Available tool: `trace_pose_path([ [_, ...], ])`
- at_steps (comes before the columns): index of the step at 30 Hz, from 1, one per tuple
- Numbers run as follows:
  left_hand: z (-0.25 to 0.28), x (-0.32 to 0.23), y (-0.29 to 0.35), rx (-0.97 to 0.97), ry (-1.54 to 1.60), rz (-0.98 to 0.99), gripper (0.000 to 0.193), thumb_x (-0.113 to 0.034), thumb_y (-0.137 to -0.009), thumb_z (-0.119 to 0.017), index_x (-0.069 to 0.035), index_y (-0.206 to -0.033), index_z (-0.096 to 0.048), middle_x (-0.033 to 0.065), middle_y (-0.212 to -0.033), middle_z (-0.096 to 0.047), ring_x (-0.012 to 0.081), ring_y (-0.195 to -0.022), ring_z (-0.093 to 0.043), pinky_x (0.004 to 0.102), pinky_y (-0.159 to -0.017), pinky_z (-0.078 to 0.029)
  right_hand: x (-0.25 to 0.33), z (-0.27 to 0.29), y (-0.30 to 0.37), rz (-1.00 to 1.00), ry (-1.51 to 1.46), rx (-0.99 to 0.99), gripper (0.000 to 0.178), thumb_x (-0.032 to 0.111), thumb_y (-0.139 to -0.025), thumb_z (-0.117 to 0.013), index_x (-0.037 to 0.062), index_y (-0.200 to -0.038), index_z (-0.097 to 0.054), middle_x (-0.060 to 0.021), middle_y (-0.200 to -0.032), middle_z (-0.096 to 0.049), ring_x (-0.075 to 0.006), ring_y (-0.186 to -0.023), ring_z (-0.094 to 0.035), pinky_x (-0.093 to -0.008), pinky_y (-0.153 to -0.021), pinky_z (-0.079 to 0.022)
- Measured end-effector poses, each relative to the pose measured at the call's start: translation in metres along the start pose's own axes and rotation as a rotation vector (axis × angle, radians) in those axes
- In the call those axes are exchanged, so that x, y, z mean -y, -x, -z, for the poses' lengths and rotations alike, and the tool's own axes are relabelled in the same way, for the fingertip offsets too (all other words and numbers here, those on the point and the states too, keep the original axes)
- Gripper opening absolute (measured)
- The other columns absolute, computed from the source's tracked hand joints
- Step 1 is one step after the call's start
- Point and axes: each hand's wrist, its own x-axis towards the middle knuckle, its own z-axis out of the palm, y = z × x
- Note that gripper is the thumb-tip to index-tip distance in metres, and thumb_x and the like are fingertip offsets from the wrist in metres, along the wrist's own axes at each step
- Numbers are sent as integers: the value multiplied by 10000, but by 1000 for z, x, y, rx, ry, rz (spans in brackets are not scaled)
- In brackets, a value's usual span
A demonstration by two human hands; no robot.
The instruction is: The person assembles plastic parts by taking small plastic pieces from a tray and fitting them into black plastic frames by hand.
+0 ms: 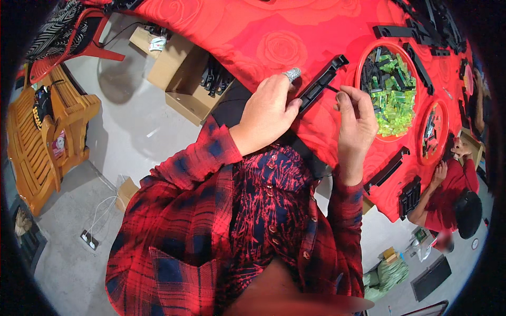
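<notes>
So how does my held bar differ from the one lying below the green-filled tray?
The held bar is in your left hand; the lying bar rests on the tablecloth. Your right hand is beside the held bar; no hand touches the lying bar. Both are black.

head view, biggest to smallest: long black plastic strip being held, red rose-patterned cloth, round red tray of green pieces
1. Red rose-patterned cloth
2. Round red tray of green pieces
3. Long black plastic strip
</notes>
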Motion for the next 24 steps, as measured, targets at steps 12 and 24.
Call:
trace_pose_path([
  [12, -8, 6, -5, 33, 69, 10, 549, -10, -861, -616, 55, -1358, -393, 197, -839, -614, 376, -826, -643, 457, -731, -517, -4, 1, -23, 0, 53, 7, 180, 34, -949, -652, -2, -1124, -632, -22, -870, -637, -82, -793, -585, -241, -723, -501],
  [24, -11, -1, -2, -27, -17, 2, 627, -18, -831, -687, -21, -1401, -427, 144, -854, -649, 326, -826, -673, 419, -705, -536, -11, -20, -31, 9, 207, 59, 53, 47, -881, -712, 8, -916, -708, -28, -859, -605, -114, -746, -543, -260, -691, -456],
])
